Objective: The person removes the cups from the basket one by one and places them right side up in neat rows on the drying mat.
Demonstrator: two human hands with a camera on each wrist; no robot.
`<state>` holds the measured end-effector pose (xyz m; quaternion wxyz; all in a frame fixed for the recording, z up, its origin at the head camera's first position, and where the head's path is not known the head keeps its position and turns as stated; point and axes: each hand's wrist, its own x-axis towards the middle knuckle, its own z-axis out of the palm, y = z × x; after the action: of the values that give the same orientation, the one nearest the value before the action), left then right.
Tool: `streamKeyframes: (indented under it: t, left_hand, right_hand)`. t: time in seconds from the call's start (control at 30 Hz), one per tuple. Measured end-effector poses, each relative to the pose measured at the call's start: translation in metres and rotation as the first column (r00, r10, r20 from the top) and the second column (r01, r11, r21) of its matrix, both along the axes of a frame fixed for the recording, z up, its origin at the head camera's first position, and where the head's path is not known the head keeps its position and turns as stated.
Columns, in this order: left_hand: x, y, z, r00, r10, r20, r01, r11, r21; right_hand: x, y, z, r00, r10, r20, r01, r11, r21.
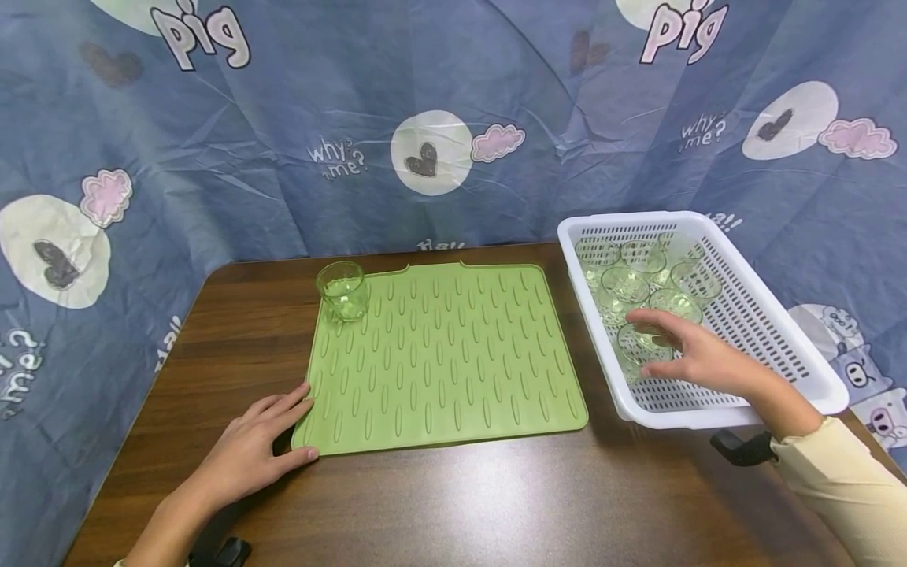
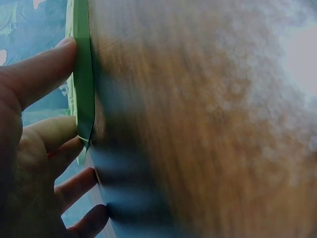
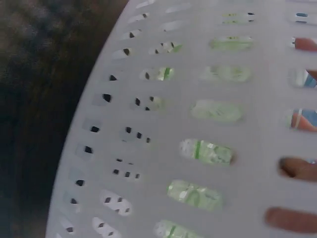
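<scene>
One glass [image 1: 638, 352] shows between parted right fingers [image 1: 659, 319]; the left fingers [image 1: 292, 413] lie outstretched.

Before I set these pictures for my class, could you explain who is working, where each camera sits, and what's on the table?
No machine here: a person works bare-handed. The wide picture comes from a head camera, the two close ones from the wrists. The wood-grain table bears a green drying mat, one glass tumbler at its far left corner, and a white slotted basket of more tumblers. The left hand touches the mat's near left corner; the right hand hovers over the basket, apparently holding nothing.
</scene>
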<state>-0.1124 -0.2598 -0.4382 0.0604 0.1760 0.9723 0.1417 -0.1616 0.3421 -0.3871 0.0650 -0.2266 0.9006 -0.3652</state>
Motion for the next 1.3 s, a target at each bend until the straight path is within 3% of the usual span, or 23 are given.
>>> streamKeyframes:
  t: [0.17,0.5,1.3]
  left_hand:
    - [0.0010,-0.0016,0.0010,1.000,0.008,-0.003,-0.008,1.000,0.003]
    - [0.0036,-0.0030,0.0012,1.000,0.015,0.005,-0.015,1.000,0.010]
    - [0.0044,-0.0012,0.0026,1.000,0.009,0.003,-0.009,1.000,0.024]
  right_hand:
    - [-0.0041,0.0029,-0.0041,0.992,0.080,0.093,-0.069,0.991,-0.113]
    - [-0.0068,0.0025,-0.0069,0.986,0.130,0.108,-0.110,0.978,-0.176]
    - [0.0015,0.0011,-0.0079,0.999,0.018,-0.030,-0.018,1.000,0.010]
